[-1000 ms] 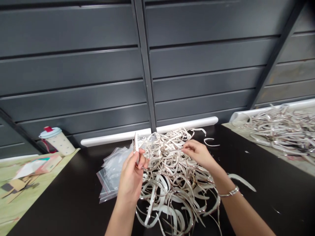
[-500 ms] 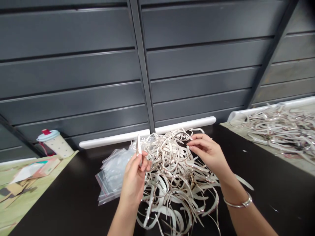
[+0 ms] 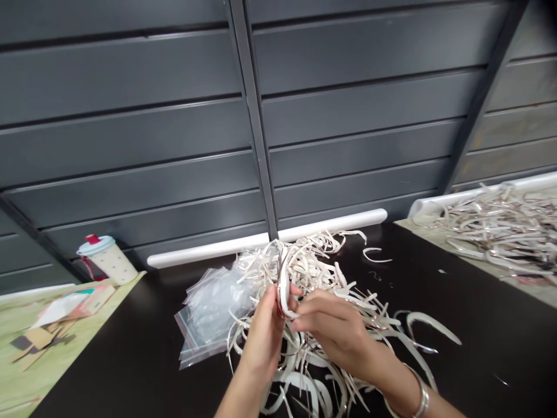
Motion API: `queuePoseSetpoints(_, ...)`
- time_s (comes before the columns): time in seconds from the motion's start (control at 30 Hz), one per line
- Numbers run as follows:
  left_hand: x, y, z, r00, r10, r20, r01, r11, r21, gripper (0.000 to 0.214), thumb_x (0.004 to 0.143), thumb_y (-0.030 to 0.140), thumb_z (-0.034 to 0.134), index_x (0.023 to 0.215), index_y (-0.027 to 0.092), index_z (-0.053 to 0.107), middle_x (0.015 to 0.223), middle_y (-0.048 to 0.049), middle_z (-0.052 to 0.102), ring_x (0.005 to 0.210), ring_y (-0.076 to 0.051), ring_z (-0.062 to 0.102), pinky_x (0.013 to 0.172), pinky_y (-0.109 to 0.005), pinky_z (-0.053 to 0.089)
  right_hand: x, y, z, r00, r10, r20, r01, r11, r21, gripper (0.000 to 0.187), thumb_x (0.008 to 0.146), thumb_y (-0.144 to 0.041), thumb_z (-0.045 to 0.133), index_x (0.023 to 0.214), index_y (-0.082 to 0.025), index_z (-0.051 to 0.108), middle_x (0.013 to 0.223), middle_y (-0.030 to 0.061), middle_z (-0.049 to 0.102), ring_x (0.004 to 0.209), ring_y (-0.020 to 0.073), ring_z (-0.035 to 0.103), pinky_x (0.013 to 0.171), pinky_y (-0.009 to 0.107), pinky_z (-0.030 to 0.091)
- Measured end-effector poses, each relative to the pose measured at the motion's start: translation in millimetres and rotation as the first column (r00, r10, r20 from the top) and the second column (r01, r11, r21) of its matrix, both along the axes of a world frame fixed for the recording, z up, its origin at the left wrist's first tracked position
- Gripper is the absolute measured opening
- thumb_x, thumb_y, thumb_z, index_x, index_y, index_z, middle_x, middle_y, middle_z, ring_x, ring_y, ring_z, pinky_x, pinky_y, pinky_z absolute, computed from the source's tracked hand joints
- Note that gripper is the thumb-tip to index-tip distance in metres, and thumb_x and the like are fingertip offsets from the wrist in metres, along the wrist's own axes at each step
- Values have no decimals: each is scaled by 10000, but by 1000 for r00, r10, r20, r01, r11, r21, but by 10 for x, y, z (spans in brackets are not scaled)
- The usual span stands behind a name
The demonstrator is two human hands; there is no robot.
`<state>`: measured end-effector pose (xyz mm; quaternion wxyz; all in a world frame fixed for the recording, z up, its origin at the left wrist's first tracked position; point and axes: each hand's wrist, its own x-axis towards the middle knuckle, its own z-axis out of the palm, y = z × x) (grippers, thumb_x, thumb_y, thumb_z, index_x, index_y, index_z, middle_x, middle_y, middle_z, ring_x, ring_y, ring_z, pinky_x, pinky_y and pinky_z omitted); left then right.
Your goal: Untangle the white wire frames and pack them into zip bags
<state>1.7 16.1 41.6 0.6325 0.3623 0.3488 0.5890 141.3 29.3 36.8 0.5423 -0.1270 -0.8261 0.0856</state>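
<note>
A curved white strip with a shiny brownish metallic side (image 3: pixel 284 278) stands upright between my hands, bent like a hook at its lower end. My left hand (image 3: pixel 264 334) grips it with thumb and fingers. From the right, my right hand (image 3: pixel 335 322) pinches the strip's lower end, its fingertips close to the left hand's. Beneath and behind both hands spreads a tangled heap of similar curved strips (image 3: pixel 311 267), partly covered by the hands. Left of the heap lies a stack of clear zip bags (image 3: pixel 213 310).
The heap and bags lie on a black tabletop (image 3: pixel 130 348). A second heap of strips (image 3: pixel 513 226) is at the right. On the left stand a cup with a blue lid (image 3: pixel 108 261) and cardboard scraps (image 3: pixel 41 337). White tubes (image 3: pixel 209 251) run along the grey panelled wall (image 3: pixel 152 139).
My right hand has left the heap and come leftward to the strip in my left hand. Loose strips now lie apart on the heap's right side. The view has shifted slightly.
</note>
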Motion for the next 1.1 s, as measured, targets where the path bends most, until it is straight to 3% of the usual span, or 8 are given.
queuePoseSetpoints(0.33,-32,9,5,986,137,-95,-127,987,101,329,750,481,657,722,154,667,657,-2,526,625,-122,453,604,-228,378,-18,57,-22,996,72,45,-70,997,-42,265,876,-14,416,814,-192,602,802,40,632,723,147,530,609,271,466)
queuePoseSetpoints(0.5,-30,-4,0,990,85,-108,-71,990,121,371,726,526,671,742,156,648,632,11,494,586,-110,413,556,-218,349,4,59,-11,995,94,26,-93,995,-42,272,861,6,417,803,-190,597,778,38,631,741,152,538,633,278,472)
queuePoseSetpoints(0.67,-23,-24,35,991,88,-102,-77,991,111,334,694,456,736,690,148,608,609,26,462,579,-96,389,545,-197,339,-13,81,-48,995,26,93,-27,1000,8,274,875,-5,400,832,-194,593,789,30,647,716,151,515,642,291,450)
queuePoseSetpoints(0.73,-29,-11,62,995,98,-28,-95,989,111,307,737,402,713,638,145,577,621,19,470,594,-97,404,567,-196,360,8,109,-61,992,-14,127,16,1000,-10,228,912,-63,410,883,-202,590,788,20,648,705,151,517,684,321,452)
queuePoseSetpoints(0.83,-62,30,118,976,42,212,-53,997,48,275,800,310,654,606,153,538,603,15,476,589,-105,444,586,-213,404,103,182,-54,989,-99,107,107,992,-70,92,927,-213,509,991,-200,573,832,34,652,763,174,557,774,382,454)
queuePoseSetpoints(0.97,-127,72,179,836,-21,549,89,991,-98,344,936,253,404,625,161,517,502,30,440,545,-119,516,681,-295,493,265,289,0,987,-163,14,164,985,-53,96,899,-181,557,981,-209,599,842,48,658,816,198,591,785,398,465)
queuePoseSetpoints(1.1,-164,84,160,676,-45,736,185,976,-111,423,990,253,210,714,145,511,450,76,366,443,-73,478,760,-341,521,308,330,31,994,-111,-11,110,991,-76,108,883,-114,560,884,-196,629,770,36,658,756,182,593,712,355,477)
